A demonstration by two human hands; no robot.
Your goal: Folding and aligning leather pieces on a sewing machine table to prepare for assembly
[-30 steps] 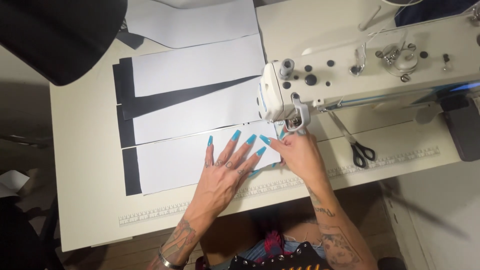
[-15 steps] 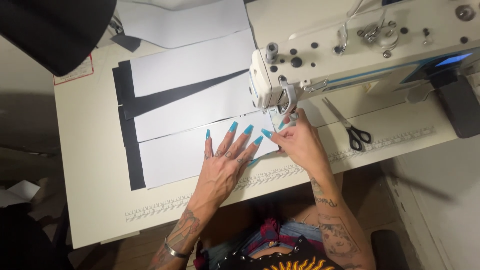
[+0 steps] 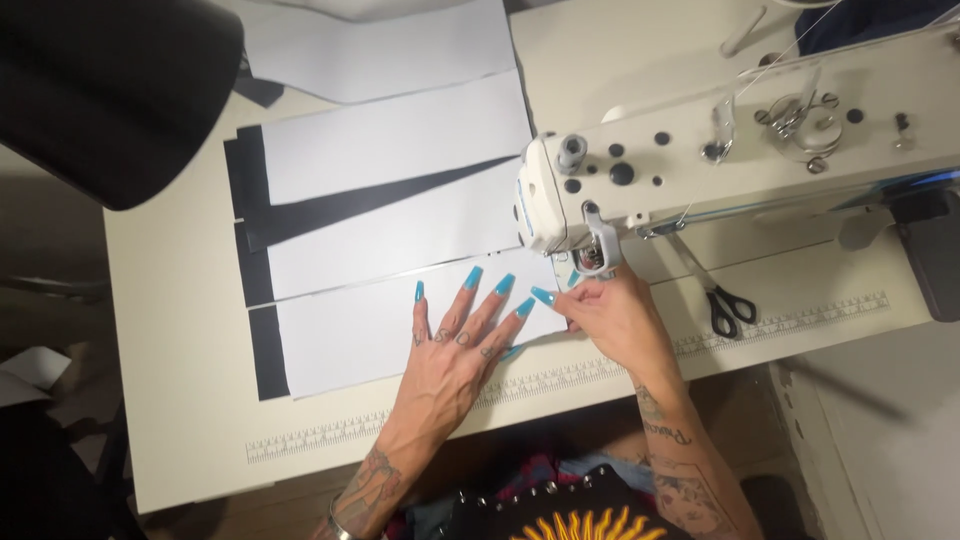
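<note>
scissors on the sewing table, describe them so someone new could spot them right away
Start at the white sewing machine on the pale table. Just below its arm, right of the right hand, lie the scissors above the printed ruler strip. They are the only loose tool there: black loop handles, slim silver blades pointing up-left.

Four white fabric panels (image 3: 400, 325) lie on the desk (image 3: 170, 330) (one under the left hand), with one sewing machine (image 3: 740, 150), one pair of scissors (image 3: 725, 300) right of the hands.
</note>
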